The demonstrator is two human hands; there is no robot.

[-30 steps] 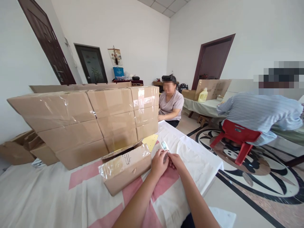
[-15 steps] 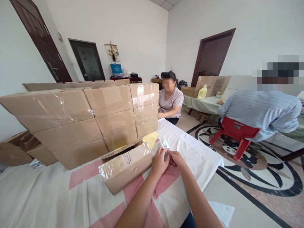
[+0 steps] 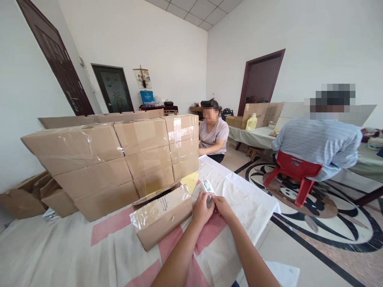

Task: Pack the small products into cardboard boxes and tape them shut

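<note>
My left hand (image 3: 203, 208) and my right hand (image 3: 223, 209) meet over the cloth-covered table (image 3: 239, 199). Both have their fingers closed, and a small greyish thing (image 3: 209, 201) shows between them, too small to name. Just beyond the fingertips is a white item with a greenish printed patch (image 3: 207, 186); whether the fingers touch it I cannot tell. To the left of my hands lies a long cardboard box (image 3: 164, 217), its top gaping along the far side. A yellow dotted sheet (image 3: 190, 182) pokes out behind that box.
Stacked taped cartons (image 3: 119, 155) form a wall along the table's far left. A person in a light top (image 3: 214, 137) sits past them. Another person in a striped shirt (image 3: 318, 139) sits on a red chair (image 3: 295, 169) at the right, near a yellow bottle (image 3: 251, 122).
The view has tilted up a little, so more ceiling shows and the scene sits lower. My hands stay together in nearly the same place, their fingers only slightly shifted.
</note>
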